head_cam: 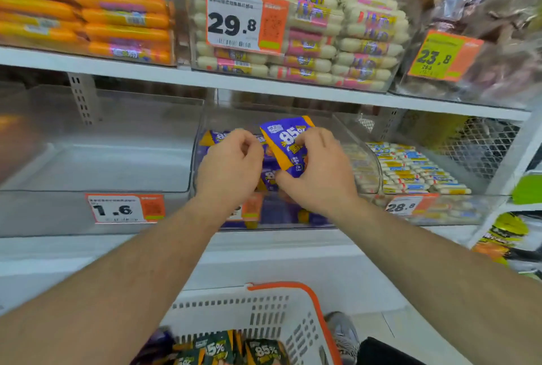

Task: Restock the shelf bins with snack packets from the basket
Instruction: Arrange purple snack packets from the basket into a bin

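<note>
A white shelf unit fills the view, its upper level packed with clear bins of orange sausages and pale sausage sticks behind a price tag reading 29.8. On the lower level three clear bins sit side by side: the left bin carries a 1.6 tag, the middle bin holds purple and orange packets, and the right bin holds small white sticks with a 28.8 tag on its front. Below, a white basket with an orange rim stands in front of the shelf, with dark green packets marked 85% lying in it. Both forearms reach up over the middle bin. The right hand has its grip pinching a purple snack packet, thumb beneath and fingers curled over the top edge, holding it tilted above the packets already in that bin. The left hand has its fingers curled just beside the packet; whether its grip holds anything cannot be told.
</note>
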`<state>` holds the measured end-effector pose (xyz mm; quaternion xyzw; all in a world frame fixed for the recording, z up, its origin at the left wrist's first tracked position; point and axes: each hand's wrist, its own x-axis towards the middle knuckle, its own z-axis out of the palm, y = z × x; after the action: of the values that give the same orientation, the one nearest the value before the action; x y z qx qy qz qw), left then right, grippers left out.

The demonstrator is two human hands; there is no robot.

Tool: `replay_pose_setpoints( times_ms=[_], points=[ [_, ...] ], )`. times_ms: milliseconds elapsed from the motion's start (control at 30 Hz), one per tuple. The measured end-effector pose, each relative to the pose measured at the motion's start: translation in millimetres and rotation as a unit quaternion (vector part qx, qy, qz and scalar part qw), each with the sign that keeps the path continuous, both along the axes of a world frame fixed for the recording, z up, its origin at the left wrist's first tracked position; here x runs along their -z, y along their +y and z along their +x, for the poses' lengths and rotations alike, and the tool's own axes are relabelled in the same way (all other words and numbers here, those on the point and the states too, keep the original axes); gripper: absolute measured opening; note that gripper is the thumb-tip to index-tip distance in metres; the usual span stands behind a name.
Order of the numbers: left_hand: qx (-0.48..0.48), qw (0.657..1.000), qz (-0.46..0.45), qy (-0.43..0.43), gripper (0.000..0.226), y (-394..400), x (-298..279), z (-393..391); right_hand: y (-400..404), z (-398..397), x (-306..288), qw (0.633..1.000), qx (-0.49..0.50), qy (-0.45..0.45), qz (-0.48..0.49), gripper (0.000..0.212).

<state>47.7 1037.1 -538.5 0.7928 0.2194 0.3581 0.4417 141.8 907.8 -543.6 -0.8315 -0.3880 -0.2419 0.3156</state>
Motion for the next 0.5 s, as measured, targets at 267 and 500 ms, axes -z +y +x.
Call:
replay_pose_setpoints(
  times_ms=[267, 500],
  points=[
    [0.012, 0.988, 0.067, 0.141, 0.018, 29.9, 19.8, 40.4, 43.2, 126.0, -7.3, 0.948, 0.164, 0.121, -0.244, 0.071],
    [0.041, 0.991, -0.041, 0.124, 0.023, 39.8, 21.6, 44.3, 66.8, 152.9, 17.2, 0.906, 0.204, 0.14, -0.343, 0.047]
  ],
)
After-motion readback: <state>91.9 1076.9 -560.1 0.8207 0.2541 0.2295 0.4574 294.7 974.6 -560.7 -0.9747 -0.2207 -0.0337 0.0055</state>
